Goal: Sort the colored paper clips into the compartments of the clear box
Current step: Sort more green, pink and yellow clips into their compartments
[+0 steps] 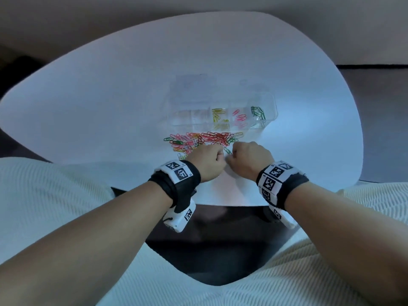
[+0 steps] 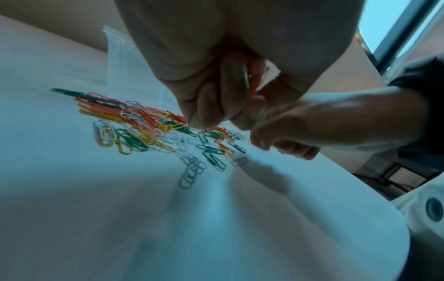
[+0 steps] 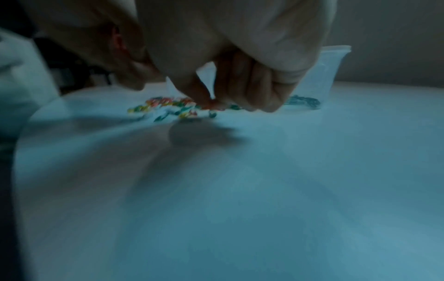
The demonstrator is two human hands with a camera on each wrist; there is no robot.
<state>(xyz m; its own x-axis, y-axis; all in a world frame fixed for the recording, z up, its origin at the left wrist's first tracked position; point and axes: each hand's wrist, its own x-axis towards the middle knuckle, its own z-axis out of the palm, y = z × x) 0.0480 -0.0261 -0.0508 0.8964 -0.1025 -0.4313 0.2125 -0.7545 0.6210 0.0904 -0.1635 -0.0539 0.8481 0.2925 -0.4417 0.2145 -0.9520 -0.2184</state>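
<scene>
Fingers [image 2: 230,91] curled over paper clips [image 1: 205,139]

A white table [image 1: 110,96] fills the middle of the head view. At its centre lies a loose pile of clips [image 1: 203,139], red, pink, yellow, green and white. Just above the pile stands a clear box [image 1: 270,111], and above that lies a clear bag [image 1: 192,81].

Mixed-colour paper clips [image 1: 205,140] heaped before clear box [image 1: 270,107] — partly sorted.
</scene>
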